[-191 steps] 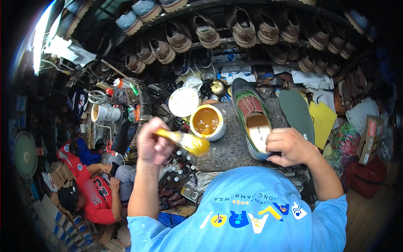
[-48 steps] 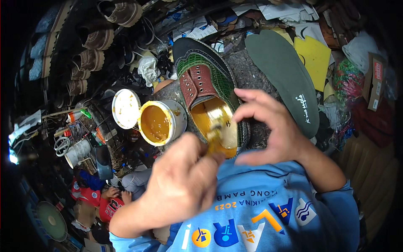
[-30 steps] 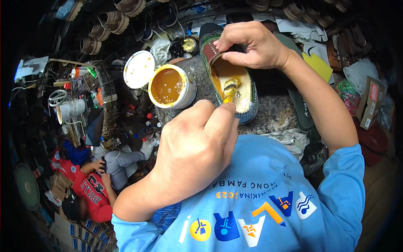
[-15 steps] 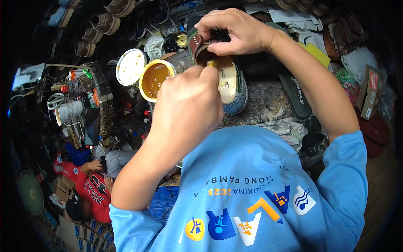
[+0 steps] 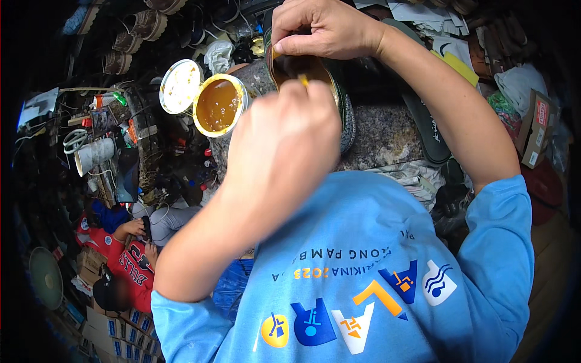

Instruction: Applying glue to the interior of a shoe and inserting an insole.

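Note:
My left hand (image 5: 284, 151) is closed around a yellow glue-coated brush (image 5: 301, 79), whose tip pokes into the opening of a dark green and brown shoe (image 5: 330, 97). My right hand (image 5: 324, 27) grips the far rim of that shoe and holds it on the stone slab (image 5: 381, 136). An open tin of amber glue (image 5: 219, 104) stands left of the shoe, its round lid (image 5: 180, 86) beside it. Most of the brush is hidden behind my left hand.
A dark insole (image 5: 423, 127) and a yellow sheet (image 5: 457, 63) lie right of the shoe. Shoes (image 5: 136, 33) hang at the upper left. A person in red (image 5: 124, 272) sits low at the left. A white cup (image 5: 94, 156) and boxes (image 5: 535, 130) stand around.
My head has leaned closer. My left hand brought the brush from the glue tin into the shoe, and my right hand shifted from the shoe's side to its far rim.

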Tool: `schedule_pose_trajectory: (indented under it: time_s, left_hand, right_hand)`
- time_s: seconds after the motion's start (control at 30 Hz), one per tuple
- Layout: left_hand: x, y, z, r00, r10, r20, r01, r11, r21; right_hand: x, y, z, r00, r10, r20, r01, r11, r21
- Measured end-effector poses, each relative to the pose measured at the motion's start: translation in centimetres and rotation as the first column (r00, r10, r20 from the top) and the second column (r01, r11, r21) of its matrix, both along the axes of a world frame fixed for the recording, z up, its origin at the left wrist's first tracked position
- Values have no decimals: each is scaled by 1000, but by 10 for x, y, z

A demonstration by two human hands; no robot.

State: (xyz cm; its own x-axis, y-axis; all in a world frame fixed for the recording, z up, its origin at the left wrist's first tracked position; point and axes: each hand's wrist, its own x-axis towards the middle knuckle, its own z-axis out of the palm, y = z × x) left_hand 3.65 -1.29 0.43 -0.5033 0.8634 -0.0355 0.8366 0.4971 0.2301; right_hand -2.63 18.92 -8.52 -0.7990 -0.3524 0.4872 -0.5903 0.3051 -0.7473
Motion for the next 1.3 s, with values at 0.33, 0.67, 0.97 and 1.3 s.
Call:
schedule_pose_trajectory:
  time_s: [0.33,0.67,0.97,1.3]
  left_hand:
    - [10,0,12,999,39,0,-39,993,-114]
    - [13,6,17,996,84,-3,-84,996,-3]
    - [-11,10,-8,996,78,33,-76,996,-38]
    - [-28,30,-52,940,150,-307,-202,969,-144]
  right_hand:
    - [8,-6,7,986,8,165,-14,999,31]
    - [10,-6,7,997,-63,37,61,996,65]
    - [19,2,15,994,-13,109,10,1000,29]
    - [18,5,8,995,-35,98,30,998,54]
